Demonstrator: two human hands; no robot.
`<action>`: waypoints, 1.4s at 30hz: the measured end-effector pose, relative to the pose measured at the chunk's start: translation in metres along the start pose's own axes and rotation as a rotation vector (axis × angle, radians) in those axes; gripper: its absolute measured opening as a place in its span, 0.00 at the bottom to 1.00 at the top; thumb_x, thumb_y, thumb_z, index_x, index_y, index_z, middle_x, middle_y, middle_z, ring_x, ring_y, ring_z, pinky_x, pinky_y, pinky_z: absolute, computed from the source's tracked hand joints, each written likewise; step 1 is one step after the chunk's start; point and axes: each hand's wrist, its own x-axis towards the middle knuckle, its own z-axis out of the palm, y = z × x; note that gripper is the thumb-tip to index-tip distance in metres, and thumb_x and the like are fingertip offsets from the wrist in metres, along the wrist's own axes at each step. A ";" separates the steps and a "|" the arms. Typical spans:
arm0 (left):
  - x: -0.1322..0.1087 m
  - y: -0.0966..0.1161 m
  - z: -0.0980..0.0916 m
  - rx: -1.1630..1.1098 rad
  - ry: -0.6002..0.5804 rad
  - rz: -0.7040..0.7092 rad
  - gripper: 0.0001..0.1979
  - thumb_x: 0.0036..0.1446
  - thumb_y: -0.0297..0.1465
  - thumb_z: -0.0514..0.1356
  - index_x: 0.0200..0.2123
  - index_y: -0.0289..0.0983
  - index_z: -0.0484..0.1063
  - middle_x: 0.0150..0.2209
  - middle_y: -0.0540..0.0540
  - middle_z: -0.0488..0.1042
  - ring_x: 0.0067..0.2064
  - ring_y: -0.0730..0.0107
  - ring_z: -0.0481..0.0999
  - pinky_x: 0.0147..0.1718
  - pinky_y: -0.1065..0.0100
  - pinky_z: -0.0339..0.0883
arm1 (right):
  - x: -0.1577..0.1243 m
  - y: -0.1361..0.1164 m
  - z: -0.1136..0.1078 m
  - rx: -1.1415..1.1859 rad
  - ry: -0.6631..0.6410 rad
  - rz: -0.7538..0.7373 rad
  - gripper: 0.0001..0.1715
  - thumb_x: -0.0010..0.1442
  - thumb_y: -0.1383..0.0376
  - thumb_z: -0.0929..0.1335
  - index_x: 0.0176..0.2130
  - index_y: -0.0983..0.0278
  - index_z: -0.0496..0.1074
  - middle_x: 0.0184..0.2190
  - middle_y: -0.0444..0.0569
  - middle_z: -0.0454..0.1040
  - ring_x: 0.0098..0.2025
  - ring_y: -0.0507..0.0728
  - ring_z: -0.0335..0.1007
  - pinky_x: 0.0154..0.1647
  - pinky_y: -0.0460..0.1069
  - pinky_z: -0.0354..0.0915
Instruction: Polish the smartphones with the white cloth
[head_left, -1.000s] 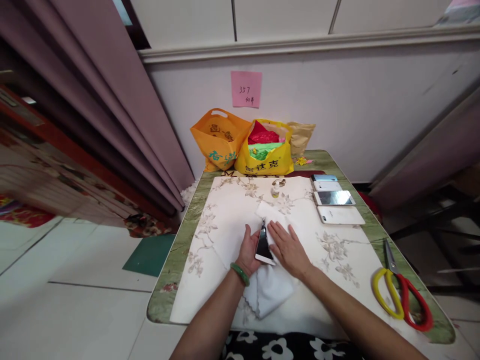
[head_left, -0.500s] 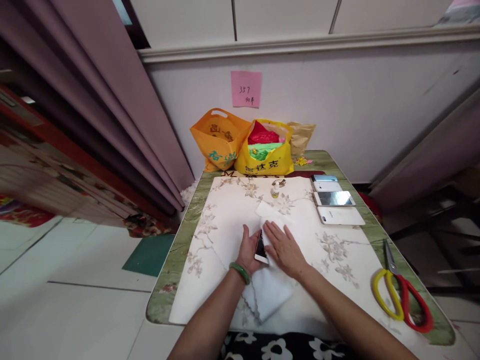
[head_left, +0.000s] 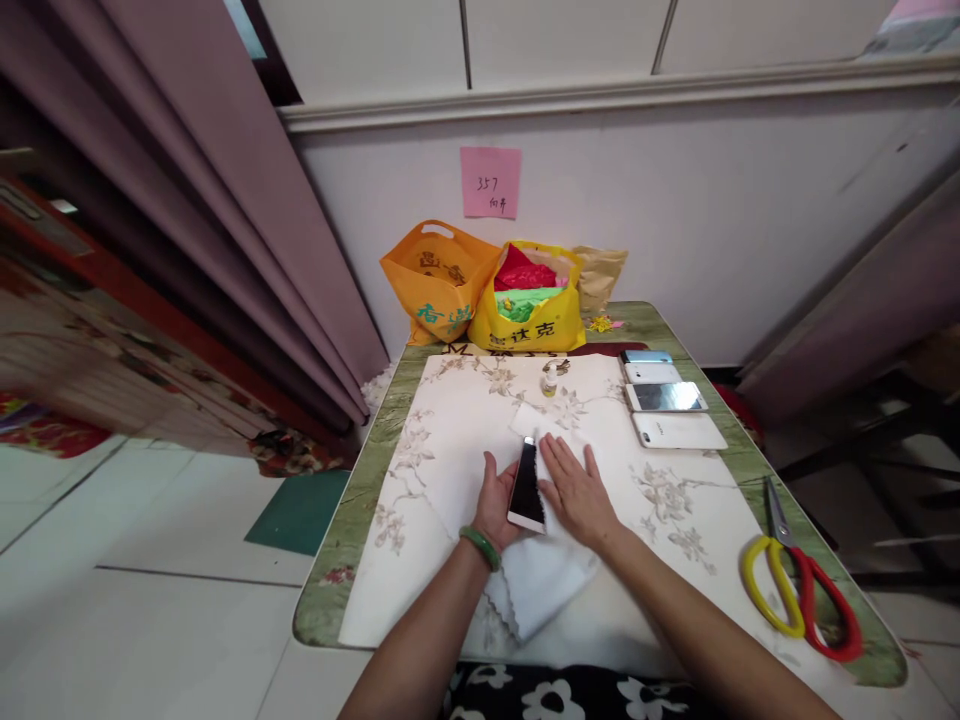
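My left hand (head_left: 496, 503), with a green bangle on the wrist, grips a white phone with a dark screen (head_left: 526, 485) by its left edge, screen up. My right hand (head_left: 577, 490) lies flat with fingers spread on a white cloth (head_left: 544, 575) just right of the phone, touching its edge. The cloth runs under the phone and both hands. All of this rests on a pale floral mat (head_left: 450, 440) on the green table (head_left: 360, 490).
Several phones (head_left: 667, 400) lie in a row at the mat's right edge. Yellow and red scissors (head_left: 799, 585) lie near the table's right front. A small bottle (head_left: 551, 378) stands at the mat's far side. Orange and yellow bags (head_left: 487, 290) sit against the wall.
The phone has turned from nearly on edge to screen up and reaches further away from me. My right hand slid slightly right over the cloth.
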 end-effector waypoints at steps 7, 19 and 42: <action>0.003 0.000 0.004 0.048 0.129 -0.028 0.36 0.56 0.55 0.50 0.54 0.31 0.69 0.44 0.35 0.78 0.47 0.51 0.76 0.50 0.55 0.66 | -0.029 -0.019 -0.004 0.064 -0.117 -0.330 0.36 0.68 0.59 0.56 0.69 0.57 0.35 0.68 0.47 0.45 0.69 0.59 0.40 0.67 0.66 0.24; -0.001 0.002 0.004 0.045 0.133 -0.003 0.39 0.56 0.58 0.49 0.53 0.30 0.70 0.44 0.35 0.78 0.47 0.52 0.76 0.49 0.55 0.66 | -0.037 -0.012 -0.004 0.067 -0.098 -0.337 0.37 0.68 0.57 0.57 0.69 0.58 0.35 0.68 0.48 0.45 0.69 0.60 0.39 0.66 0.67 0.23; 0.000 0.001 0.006 0.047 0.121 -0.040 0.31 0.57 0.54 0.52 0.46 0.32 0.73 0.42 0.36 0.78 0.47 0.50 0.77 0.48 0.54 0.67 | -0.015 -0.003 0.004 0.265 -0.105 -0.348 0.33 0.68 0.55 0.58 0.68 0.55 0.44 0.67 0.47 0.49 0.69 0.59 0.42 0.67 0.64 0.43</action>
